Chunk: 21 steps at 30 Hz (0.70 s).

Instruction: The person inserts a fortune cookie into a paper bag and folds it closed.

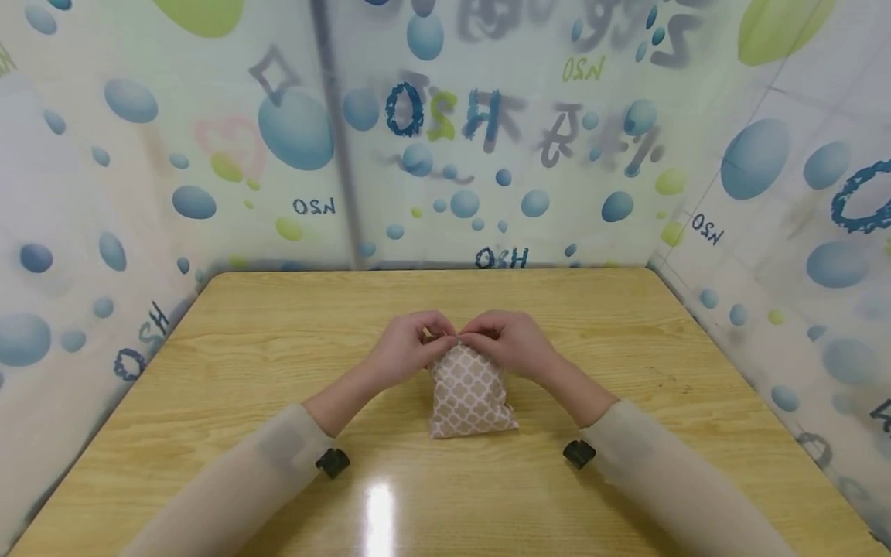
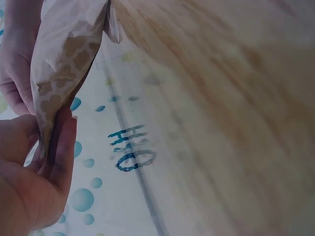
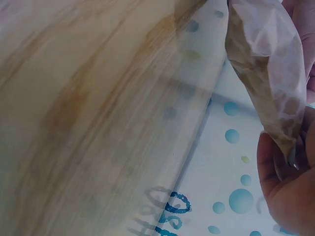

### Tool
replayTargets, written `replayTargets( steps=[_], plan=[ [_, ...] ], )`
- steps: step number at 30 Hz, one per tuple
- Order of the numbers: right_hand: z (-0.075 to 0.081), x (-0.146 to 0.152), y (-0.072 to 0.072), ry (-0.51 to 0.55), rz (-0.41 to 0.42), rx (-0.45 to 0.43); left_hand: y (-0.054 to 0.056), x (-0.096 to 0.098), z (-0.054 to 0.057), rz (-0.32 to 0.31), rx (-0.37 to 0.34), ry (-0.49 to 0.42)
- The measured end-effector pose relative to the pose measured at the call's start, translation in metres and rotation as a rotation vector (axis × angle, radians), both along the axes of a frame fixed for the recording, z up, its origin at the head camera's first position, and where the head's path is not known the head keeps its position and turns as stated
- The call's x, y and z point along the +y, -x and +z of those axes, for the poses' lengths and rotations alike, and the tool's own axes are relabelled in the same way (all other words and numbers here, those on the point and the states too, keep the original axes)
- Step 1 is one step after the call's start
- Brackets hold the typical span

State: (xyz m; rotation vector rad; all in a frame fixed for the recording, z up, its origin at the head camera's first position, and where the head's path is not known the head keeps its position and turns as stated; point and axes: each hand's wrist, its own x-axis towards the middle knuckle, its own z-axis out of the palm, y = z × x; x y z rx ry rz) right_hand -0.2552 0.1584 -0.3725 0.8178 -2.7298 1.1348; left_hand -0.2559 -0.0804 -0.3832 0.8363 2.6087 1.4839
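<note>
A small tan paper bag with a white lattice pattern (image 1: 469, 391) stands on the wooden table in the head view, its top edge up between the two hands. My left hand (image 1: 407, 348) pinches the top edge from the left, thumb towards me and fingers behind. From the right, my right hand (image 1: 511, 346) pinches the same edge, both thumbs nearly meeting at the middle. In the left wrist view the bag (image 2: 66, 64) narrows towards the left hand's fingers (image 2: 64, 152). The right wrist view shows the bag (image 3: 270, 69) gripped likewise by the right hand (image 3: 290, 187).
The wooden table (image 1: 278, 325) reaches back to a wall covering (image 1: 431, 193) with blue and green dots and lettering. Similar printed walls rise at left and right. A black clip (image 1: 332, 463) sits at the left cuff, another black clip (image 1: 579, 454) at the right.
</note>
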Motion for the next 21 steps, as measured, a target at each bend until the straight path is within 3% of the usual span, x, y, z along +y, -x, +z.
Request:
replayTargets(
  steps=[6, 15, 21],
  plan=[
    [-0.001, 0.004, 0.001, -0.008, 0.012, -0.001, -0.001, -0.002, 0.001, -0.017, 0.008, 0.02],
    [-0.002, 0.024, 0.002, 0.013, -0.066, -0.141, 0.002, -0.012, -0.002, -0.002, 0.015, 0.03],
    [0.002, 0.03, 0.001, 0.048, -0.085, -0.164, 0.002, -0.016, 0.0, 0.034, -0.095, -0.012]
  ],
)
